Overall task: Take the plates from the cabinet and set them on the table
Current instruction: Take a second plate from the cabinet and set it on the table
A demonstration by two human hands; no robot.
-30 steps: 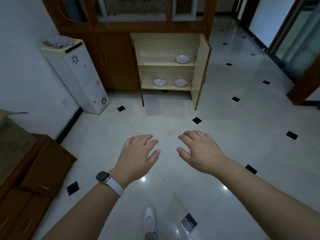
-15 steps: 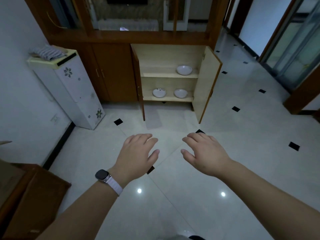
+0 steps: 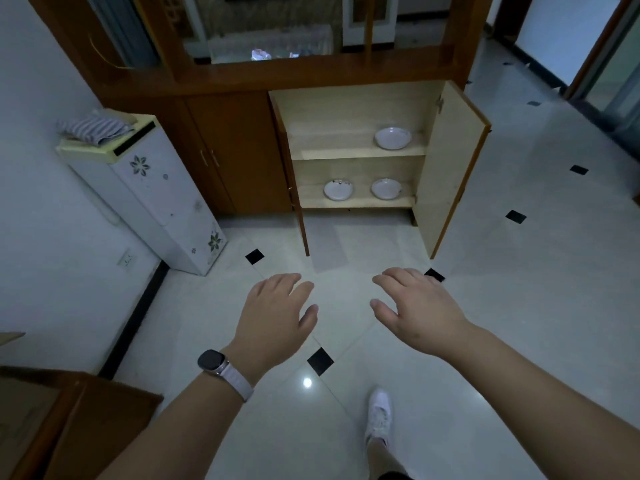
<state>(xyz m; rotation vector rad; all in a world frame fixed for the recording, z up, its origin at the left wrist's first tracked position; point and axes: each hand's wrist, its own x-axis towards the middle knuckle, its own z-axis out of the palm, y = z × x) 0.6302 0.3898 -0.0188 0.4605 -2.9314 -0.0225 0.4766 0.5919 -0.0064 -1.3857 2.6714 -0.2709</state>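
Note:
A low wooden cabinet (image 3: 360, 109) stands ahead with both doors swung open. One white plate (image 3: 392, 137) rests on its upper shelf at the right. On the lower shelf sit two more white plates, one at the left (image 3: 338, 189) and one at the right (image 3: 386, 188). My left hand (image 3: 275, 318), with a watch on the wrist, hovers palm down over the floor, fingers apart and empty. My right hand (image 3: 417, 304) is held the same way beside it. Both hands are well short of the cabinet. No table is in view.
The right cabinet door (image 3: 450, 168) juts out into the floor; the left door (image 3: 289, 174) is edge-on. A white floral appliance (image 3: 156, 192) with a striped cloth on top stands at the left wall. Brown furniture (image 3: 69, 420) fills the bottom left. A white shoe (image 3: 379, 415) is on the tiles.
The cabinet has grown larger and come closer as I walk toward it. Both hands stay held out, empty. A white shoe has stepped into view below.

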